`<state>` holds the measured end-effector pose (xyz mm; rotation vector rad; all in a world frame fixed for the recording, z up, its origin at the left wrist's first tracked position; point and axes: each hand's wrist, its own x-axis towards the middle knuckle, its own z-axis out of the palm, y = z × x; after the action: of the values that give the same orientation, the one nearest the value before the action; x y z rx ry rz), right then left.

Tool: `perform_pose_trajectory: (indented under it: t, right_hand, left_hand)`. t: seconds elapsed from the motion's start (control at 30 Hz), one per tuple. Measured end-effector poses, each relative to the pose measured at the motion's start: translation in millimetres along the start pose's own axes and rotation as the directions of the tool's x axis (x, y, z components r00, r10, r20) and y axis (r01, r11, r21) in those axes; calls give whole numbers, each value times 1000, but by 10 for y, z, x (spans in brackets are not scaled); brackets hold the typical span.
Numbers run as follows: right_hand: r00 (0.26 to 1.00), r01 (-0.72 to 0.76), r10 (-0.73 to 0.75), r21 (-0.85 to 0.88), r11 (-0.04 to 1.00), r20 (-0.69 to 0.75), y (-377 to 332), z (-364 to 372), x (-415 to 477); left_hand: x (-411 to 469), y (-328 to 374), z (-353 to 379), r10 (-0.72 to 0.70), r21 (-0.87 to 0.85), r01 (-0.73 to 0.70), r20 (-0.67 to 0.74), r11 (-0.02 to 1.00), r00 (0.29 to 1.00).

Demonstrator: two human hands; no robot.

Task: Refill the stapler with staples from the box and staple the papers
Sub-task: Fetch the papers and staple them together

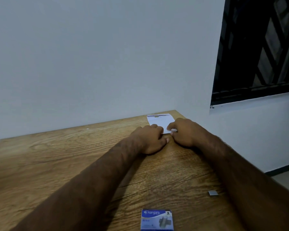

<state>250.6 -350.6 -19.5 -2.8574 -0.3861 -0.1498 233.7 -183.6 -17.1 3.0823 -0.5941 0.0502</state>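
White papers [159, 121] lie flat at the far right corner of the wooden table [57, 155]. My left hand [150, 140] rests on their near left edge with fingers curled. My right hand [184, 132] pinches the near edge of the papers between thumb and fingers. A blue staple box [157, 220] sits at the table's front edge, between my forearms. A small grey strip of staples [213, 192] lies loose near my right forearm. No stapler shows; whether one is under my hands I cannot tell.
A pale wall runs behind the table. A dark barred window [260, 47] is at the upper right. The table's right edge drops to the floor [284, 179]. A tiny white speck [87, 129] lies near the back edge.
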Motion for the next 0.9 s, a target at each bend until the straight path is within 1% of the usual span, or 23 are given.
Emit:
perform_pose_trajectory:
  t: [0.1, 0.23, 0.47, 0.53, 0.7, 0.9]
  right_hand:
    - [998, 59, -59, 9, 998, -1, -191, 15, -73]
    - [985, 172, -172, 12, 985, 16, -540, 30, -221]
    - [916, 379, -388, 96, 920, 103, -1116, 74, -365]
    - [898, 411, -424, 118, 904, 116, -1262, 94, -369]
    - [842, 500, -509, 96, 861, 182, -1604, 86, -368]
    - [821, 544, -550, 79, 835, 153, -1794, 174, -374]
  left_hand:
    - [-242, -143, -63, -8, 19, 8, 2, 1000, 1000]
    - [-631, -398, -101, -35, 13, 35, -18, 999, 999]
    - [-1319, -930, -153, -87, -51, 86, -34, 995, 996]
    - [-1488, -1048, -177, -103, -72, 102, -16, 992, 995]
    - [-1877, -1271, -198, -148, -114, 146, -9, 983, 989]
    - [-2169, -1441, -112, -176, -156, 162, -77, 974, 981]
